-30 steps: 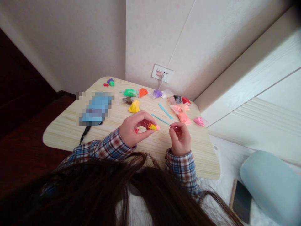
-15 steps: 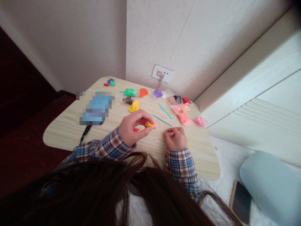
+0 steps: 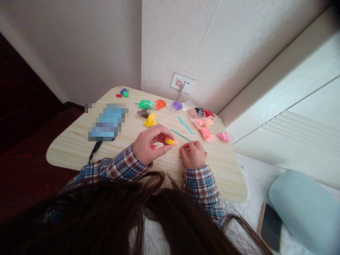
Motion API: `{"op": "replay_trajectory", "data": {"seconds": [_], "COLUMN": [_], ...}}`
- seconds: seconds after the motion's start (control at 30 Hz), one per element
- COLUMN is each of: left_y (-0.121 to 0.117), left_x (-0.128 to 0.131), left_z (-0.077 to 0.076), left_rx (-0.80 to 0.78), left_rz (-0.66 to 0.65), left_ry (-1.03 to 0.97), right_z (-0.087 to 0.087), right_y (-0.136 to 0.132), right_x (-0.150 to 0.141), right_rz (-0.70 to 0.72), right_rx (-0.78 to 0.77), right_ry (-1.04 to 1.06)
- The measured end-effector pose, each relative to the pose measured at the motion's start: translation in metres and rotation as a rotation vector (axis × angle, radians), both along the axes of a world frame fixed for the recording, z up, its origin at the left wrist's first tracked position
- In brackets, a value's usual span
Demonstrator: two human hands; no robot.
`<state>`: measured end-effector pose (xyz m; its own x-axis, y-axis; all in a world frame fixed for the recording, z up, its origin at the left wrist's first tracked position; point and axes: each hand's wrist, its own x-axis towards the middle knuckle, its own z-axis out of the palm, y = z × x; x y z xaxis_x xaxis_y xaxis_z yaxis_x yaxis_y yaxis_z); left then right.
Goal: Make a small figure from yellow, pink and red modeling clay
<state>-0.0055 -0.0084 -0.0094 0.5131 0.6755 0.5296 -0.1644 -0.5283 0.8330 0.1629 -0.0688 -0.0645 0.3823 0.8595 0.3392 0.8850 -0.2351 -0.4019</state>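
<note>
My left hand [image 3: 148, 143] is closed on a small clay figure [image 3: 171, 142], yellow with a pink tip, held just above the pale wooden table [image 3: 74, 148]. A bit of red clay [image 3: 153, 146] shows under its fingers. My right hand [image 3: 193, 154] rests on the table just right of the figure, fingers curled into a pinch; what they hold, if anything, is too small to see. A thin teal modelling tool [image 3: 180, 134] lies on the table just beyond both hands.
Bags of coloured clay lie across the far side: green [image 3: 146, 104], orange [image 3: 160, 104], yellow [image 3: 151, 120], purple [image 3: 177, 105], pink [image 3: 207, 134]. A second teal tool [image 3: 185, 125], a blurred blue item [image 3: 107, 121], a wall socket [image 3: 182, 83], a phone [image 3: 270, 227] and a pillow [image 3: 305, 209] are nearby.
My right hand has come down from the air to the table and slid left toward the clay figure. My left hand has barely moved.
</note>
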Motion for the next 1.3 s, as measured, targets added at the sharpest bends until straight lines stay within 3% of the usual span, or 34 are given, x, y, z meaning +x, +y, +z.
{"op": "replay_trajectory", "data": {"seconds": [0.13, 0.27, 0.4, 0.63, 0.97, 1.3], "left_y": [0.000, -0.001, -0.001, -0.001, 0.000, -0.002], "left_x": [0.000, 0.000, 0.000, 0.001, 0.001, 0.001], "left_z": [0.000, 0.001, 0.000, -0.002, -0.003, -0.001], "left_rx": [0.004, -0.019, -0.036, -0.033, -0.003, -0.001], "left_rz": [0.000, -0.009, -0.037, -0.079, -0.087, -0.087], "left_ry": [-0.001, 0.009, 0.035, 0.052, 0.039, 0.043], "right_z": [0.002, 0.014, 0.027, 0.032, 0.029, 0.036], "right_y": [0.000, -0.001, -0.003, -0.006, -0.005, -0.009], "right_x": [0.003, 0.005, -0.003, -0.021, -0.018, -0.024], "right_rz": [0.063, 0.399, 0.588, 0.618, 0.627, 0.595], "right_rx": [0.100, 0.401, 0.503, 0.498, 0.543, 0.483], "right_ry": [0.042, 0.282, 0.494, 0.609, 0.597, 0.742]}}
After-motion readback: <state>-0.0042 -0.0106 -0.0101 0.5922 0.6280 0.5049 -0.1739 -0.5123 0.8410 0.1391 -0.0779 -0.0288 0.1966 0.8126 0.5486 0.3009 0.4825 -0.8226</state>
